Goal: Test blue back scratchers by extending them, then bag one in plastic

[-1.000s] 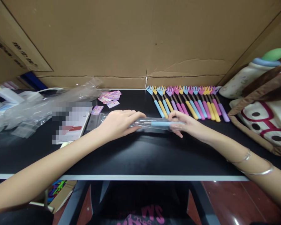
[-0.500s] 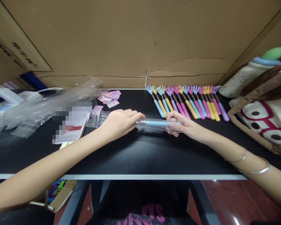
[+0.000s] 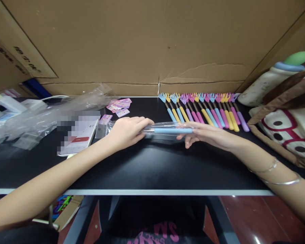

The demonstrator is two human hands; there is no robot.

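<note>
A back scratcher (image 3: 171, 130) with a light blue handle lies level inside a clear plastic sleeve (image 3: 165, 125), just above the table's middle. My left hand (image 3: 128, 131) is closed around its left part, hiding the head end. At the handle's right end is my right hand (image 3: 208, 135), fingers stretched out and apart, against or very close to the sleeve; exact contact is unclear. Behind it, several back scratchers (image 3: 207, 113) with blue, yellow, pink and purple handles lie side by side in a row, claw heads toward the cardboard.
Small printed cards (image 3: 119, 105) lie behind my left hand. A phone (image 3: 82, 134) and a heap of clear plastic bags (image 3: 48, 113) are at the left. A bag (image 3: 289, 132) and a bottle (image 3: 261, 83) stand at the right. The cardboard wall (image 3: 142, 44) closes off the back.
My right hand has loosened from the handle's end, spread its fingers and shifted right. The sleeved back scratcher and my left hand have moved slightly left and up in view.
</note>
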